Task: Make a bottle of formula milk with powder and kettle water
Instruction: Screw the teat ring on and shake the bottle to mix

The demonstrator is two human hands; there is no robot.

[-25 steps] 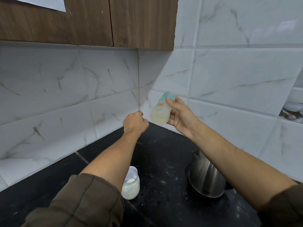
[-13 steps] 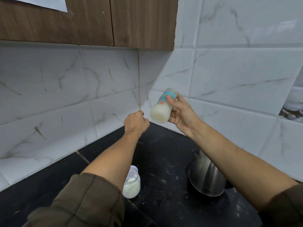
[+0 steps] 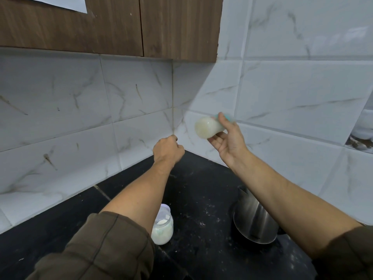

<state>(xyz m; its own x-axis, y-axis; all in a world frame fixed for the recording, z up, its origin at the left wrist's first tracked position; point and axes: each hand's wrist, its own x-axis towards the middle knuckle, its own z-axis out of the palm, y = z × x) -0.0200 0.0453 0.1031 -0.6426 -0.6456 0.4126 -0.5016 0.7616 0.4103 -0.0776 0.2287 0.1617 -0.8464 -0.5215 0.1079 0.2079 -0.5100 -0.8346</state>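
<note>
Above, the right hand (image 3: 228, 142) held the feeding bottle (image 3: 207, 127) raised before the tiled corner, tilted with its base toward the camera. The grip was clamped on it, thumb over the neck by the teal collar (image 3: 229, 118), fingers beneath. Milky liquid showed inside. The left hand (image 3: 167, 150) hung beside it, apart, its grip closed into a fist with nothing seen within. Below, on the black worktop (image 3: 201, 178), stood a jar of white powder (image 3: 162, 227) and a steel kettle (image 3: 256, 223).

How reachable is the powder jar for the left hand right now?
Probably yes: the left hand is a fist holding nothing, and the powder jar stands on the counter right under its forearm, nothing between. The right hand holds the bottle.
</note>
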